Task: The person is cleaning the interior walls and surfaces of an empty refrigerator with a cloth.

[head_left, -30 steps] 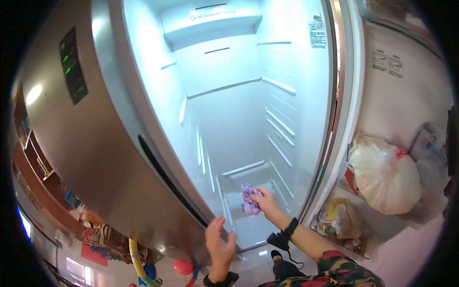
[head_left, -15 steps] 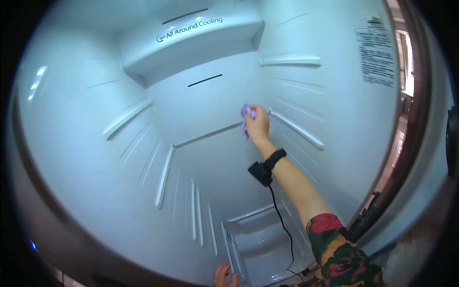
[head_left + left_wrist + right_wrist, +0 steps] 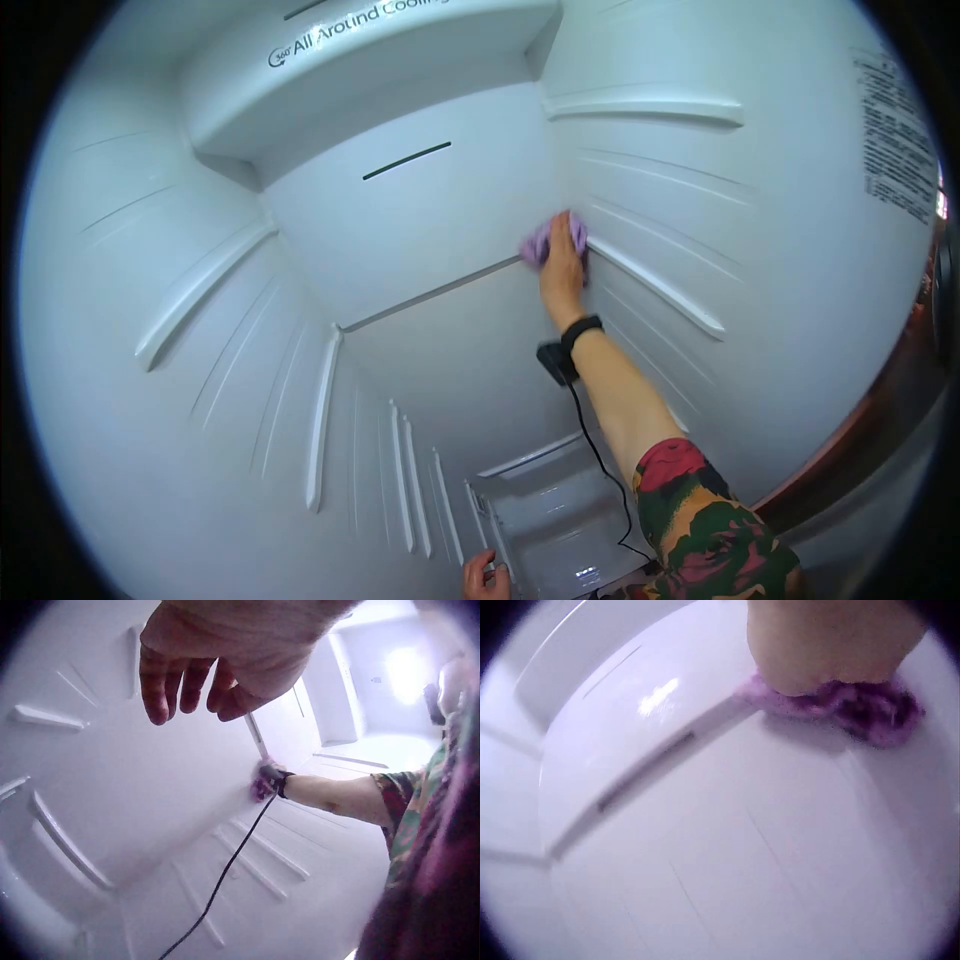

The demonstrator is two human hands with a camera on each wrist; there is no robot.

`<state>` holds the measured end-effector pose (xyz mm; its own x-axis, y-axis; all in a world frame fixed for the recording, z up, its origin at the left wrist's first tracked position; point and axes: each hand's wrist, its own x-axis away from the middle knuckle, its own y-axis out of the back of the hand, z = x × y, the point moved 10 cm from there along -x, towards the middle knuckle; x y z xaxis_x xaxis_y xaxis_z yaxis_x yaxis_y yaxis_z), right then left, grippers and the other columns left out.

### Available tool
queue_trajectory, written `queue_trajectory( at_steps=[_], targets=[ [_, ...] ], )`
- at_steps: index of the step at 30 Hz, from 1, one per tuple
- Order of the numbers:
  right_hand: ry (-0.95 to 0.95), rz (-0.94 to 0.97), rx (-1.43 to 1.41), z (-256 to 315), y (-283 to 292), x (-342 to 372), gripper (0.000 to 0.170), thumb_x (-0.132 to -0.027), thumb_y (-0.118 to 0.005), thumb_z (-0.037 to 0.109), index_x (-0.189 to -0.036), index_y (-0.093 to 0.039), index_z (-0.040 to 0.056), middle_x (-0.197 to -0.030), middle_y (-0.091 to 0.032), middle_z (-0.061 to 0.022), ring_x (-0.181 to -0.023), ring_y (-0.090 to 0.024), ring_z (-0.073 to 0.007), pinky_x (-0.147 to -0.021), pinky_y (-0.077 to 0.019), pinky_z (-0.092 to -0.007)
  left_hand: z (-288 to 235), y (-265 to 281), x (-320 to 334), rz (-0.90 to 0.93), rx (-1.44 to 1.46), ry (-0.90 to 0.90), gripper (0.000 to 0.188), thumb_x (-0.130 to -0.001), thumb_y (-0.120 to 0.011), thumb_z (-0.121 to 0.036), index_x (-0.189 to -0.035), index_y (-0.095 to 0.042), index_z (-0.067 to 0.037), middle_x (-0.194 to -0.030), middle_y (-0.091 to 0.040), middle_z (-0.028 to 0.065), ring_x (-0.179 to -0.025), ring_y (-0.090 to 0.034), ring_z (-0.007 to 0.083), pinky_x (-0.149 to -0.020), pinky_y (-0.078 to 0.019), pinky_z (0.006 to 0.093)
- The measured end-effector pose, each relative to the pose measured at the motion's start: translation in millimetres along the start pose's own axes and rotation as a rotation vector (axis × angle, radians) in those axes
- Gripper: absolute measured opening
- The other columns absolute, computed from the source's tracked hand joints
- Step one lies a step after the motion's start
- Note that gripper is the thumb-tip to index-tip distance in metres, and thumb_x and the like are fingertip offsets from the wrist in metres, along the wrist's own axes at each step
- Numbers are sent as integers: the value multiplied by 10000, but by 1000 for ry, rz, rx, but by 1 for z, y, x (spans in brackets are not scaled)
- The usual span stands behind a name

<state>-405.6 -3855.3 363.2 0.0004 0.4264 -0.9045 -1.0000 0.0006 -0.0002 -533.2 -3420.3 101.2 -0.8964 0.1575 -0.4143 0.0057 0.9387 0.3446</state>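
My right hand (image 3: 563, 272) holds a bunched purple cloth (image 3: 537, 244) against the back wall of a fridge, at the right corner by the horizontal seam. In the right wrist view the cloth (image 3: 885, 716) bulges out beneath the hand (image 3: 829, 645), right on the white wall; the fingertips are hidden there. Low in the head view, my left hand (image 3: 486, 577) hovers near the fridge's lower left side. Its fingers hang loosely bent with nothing in them, as the left wrist view shows of that hand (image 3: 225, 656).
Shelf rails jut from both side walls, including a right rail (image 3: 655, 285) beside the cloth and a left rail (image 3: 205, 298). A clear bin (image 3: 560, 525) sits at the bottom. A black cable (image 3: 610, 470) trails from the right wrist camera. A printed label (image 3: 895, 140) is on the right wall.
The view has moved from outside the fridge to inside it. My right hand has carried the cloth up from above the bottom to the back right corner. The left hand has stayed low.
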Motion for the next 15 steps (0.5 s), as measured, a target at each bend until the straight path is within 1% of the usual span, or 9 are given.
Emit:
queue_trajectory(
  at_steps=[2, 4, 5, 7, 9, 11, 12, 14, 15],
  targets=[
    [-8, 36, 25, 2, 9, 0, 438, -806, -393, -16, -1242, -398, 32, -1278, -420, -144, -1099, -446, -315, -899, -374, -386, -4, 4, -5, -4, 26, 12, 257, -790, -592, -64, -1041, -588, -8, -940, -625, 108, -792, -589, 166, -675, -470, 276],
    [-209, 241, -123, 13, 9, -21, 424, -774, -366, -80, -1171, -463, 35, -1249, -425, -182, -1137, -417, -355, -923, -375, -378, -2, 6, -8, -14, 50, 22, 255, -793, -590, -68, -1040, -588, -7, -925, -625, 107, -782, -585, 165, -674, -467, 274],
    [-202, 234, -122, 30, 14, -38, 424, -774, -366, -80, -1171, -463, 35, -1249, -425, -182, -1137, -417, -355, -923, -375, -378, 0, 6, -9, -25, 52, -1, 252, -792, -590, -67, -1036, -590, -5, -902, -624, 100, -776, -579, 161, -671, -464, 271],
    [-27, 83, -198, 80, 35, -86, 289, -768, -390, -64, -1026, -492, 19, -1084, -473, -194, -999, -476, -376, -832, -413, -401, -1, 2, -11, -40, 64, -29, 249, -792, -590, -66, -1032, -591, -3, -879, -623, 94, -770, -572, 156, -667, -460, 269],
    [43, -87, -258, 110, 55, -133, 210, -770, -398, -46, -954, -479, 15, -984, -465, -201, -930, -482, -382, -778, -419, -410, -4, 1, -10, -46, 51, -28, 248, -787, -590, -60, -1027, -595, 2, -848, -621, 84, -752, -563, 146, -664, -453, 261],
    [276, -187, -163, 131, 52, -182, 226, -780, -413, -29, -998, -453, 13, -1024, -465, -215, -977, -456, -397, -803, -405, -423, -1, 3, -8, -96, 54, 5, 248, -786, -589, -54, -1027, -596, 4, -840, -622, 82, -748, -560, 141, -662, -451, 259],
    [285, -193, -173, 136, 55, -196, 226, -780, -413, -29, -998, -453, 13, -1024, -465, -215, -977, -456, -397, -803, -405, -423, 4, 5, -7, -136, 52, 43, 248, -784, -589, -48, -1026, -596, 6, -831, -623, 79, -745, -558, 137, -659, -448, 257],
    [-10, 161, -456, 123, 19, -227, 216, -835, -417, 93, -1028, -464, 7, -1056, -485, -168, -930, -498, -337, -808, -422, -393, 18, 4, -2, -130, 44, 100, 245, -785, -588, -50, -1023, -598, 7, -834, -623, 82, -743, -557, 138, -659, -448, 257],
    [-1, 152, -473, 112, 3, -231, 216, -835, -417, 93, -1028, -464, 7, -1056, -485, -168, -930, -498, -337, -808, -422, -393, 29, 0, -4, -99, 33, 165, 242, -786, -587, -52, -1019, -599, 8, -838, -623, 85, -741, -556, 139, -659, -448, 257]
  ],
)
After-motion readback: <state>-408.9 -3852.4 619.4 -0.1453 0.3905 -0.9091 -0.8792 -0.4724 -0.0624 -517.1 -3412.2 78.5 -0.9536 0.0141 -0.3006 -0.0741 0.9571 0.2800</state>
